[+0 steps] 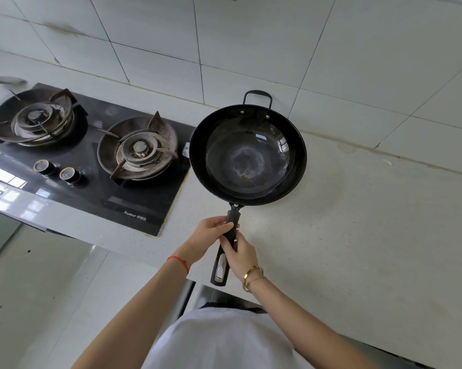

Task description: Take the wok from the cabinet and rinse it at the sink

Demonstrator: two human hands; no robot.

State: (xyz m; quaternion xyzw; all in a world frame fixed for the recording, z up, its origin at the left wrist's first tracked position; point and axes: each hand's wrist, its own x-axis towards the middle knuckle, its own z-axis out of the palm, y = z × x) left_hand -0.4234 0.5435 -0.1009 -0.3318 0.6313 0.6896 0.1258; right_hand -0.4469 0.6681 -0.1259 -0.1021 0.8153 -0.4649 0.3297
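A black wok (247, 155) with a long black handle and a small loop handle at its far rim sits level over the pale countertop (357, 222), just right of the stove. Its inside is bare and shiny. My left hand (207, 237) grips the upper part of the long handle. My right hand (240, 255) grips the same handle just below, fingers curled round it. No sink or cabinet shows in the head view.
A black glass gas stove (97, 187) with two burners and two knobs lies left of the wok. White wall tiles (251, 49) rise behind the counter. An open drawer or cabinet edge (195, 296) shows below my arms.
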